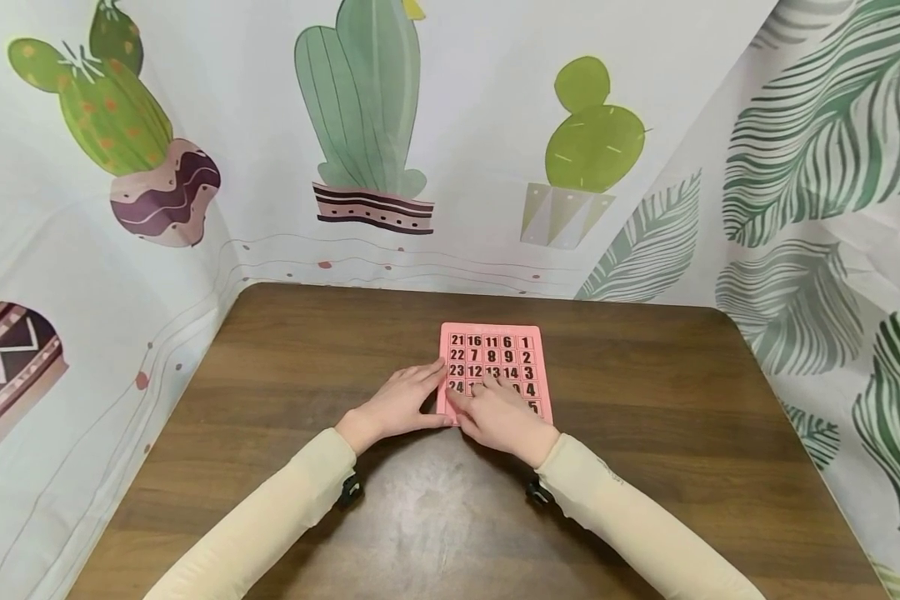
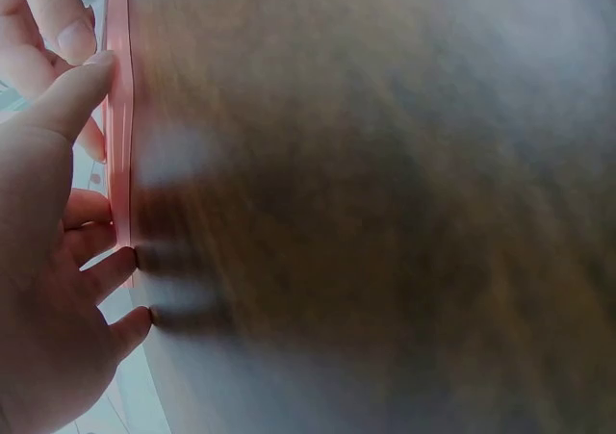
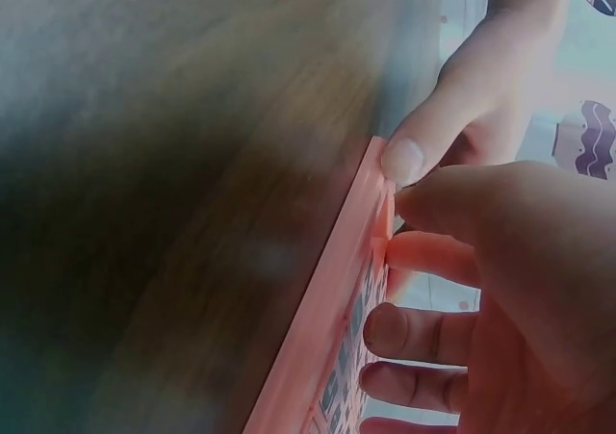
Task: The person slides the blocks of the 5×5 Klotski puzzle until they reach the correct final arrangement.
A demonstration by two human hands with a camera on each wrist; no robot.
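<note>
A pink sliding number puzzle point(image 1: 496, 330) lies flat on the table, its tiles printed with black numbers in rows. At its left side my left hand point(image 1: 399, 402) holds the frame, fingers along the left edge and thumb at the near left corner. The left wrist view shows that thumb point(image 2: 82, 92) on the pink frame point(image 2: 119, 145). Over the lower rows of tiles lies my right hand point(image 1: 506, 419), covering several numbers. Its index finger and thumb are by the near left corner, close to the left thumb. In the right wrist view, the other fingers point(image 3: 419, 333) extend loosely over the tiles point(image 3: 348, 371).
The brown wooden table point(image 1: 645, 400) spreads around the puzzle on all sides. Behind it hangs a white cloth point(image 1: 480, 167) printed with cacti and leaves. Small black devices point(image 1: 351, 490) sit at both wrists, under the pale sleeves point(image 1: 270, 508).
</note>
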